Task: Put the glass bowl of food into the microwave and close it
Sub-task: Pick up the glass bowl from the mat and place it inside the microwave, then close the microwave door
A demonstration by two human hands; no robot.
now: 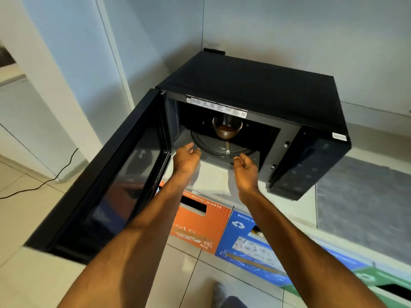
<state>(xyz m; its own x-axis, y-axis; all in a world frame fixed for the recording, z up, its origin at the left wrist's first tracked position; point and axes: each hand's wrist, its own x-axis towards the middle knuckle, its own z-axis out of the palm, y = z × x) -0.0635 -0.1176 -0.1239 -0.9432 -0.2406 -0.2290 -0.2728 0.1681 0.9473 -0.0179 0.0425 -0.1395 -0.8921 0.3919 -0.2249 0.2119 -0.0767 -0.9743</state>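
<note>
White counter holds the black box microwave (255, 90) in a corner. Your small round glass bowl of brown food (226, 129) sits on its glass turntable, maybe a bit far back. Your left hand (186, 158) and right hand (244, 168) are loosely curled, holding nothing, at the opening, so the black glass door (106, 185), wide open, can shut next.

Glass bowl (227, 128): clear, rounded, upright, brown food in bottom. Position: frame centre, inside microwave cavity, resting on rear part of glass turntable (219, 147).

Microwave (255, 90): black box, upper centre-right of frame, on light counter. Control panel on right face, printed label strip along top edge of opening.

Door (106, 174): dark, glazed, hinged left, swung fully open toward lower left of frame.
</note>
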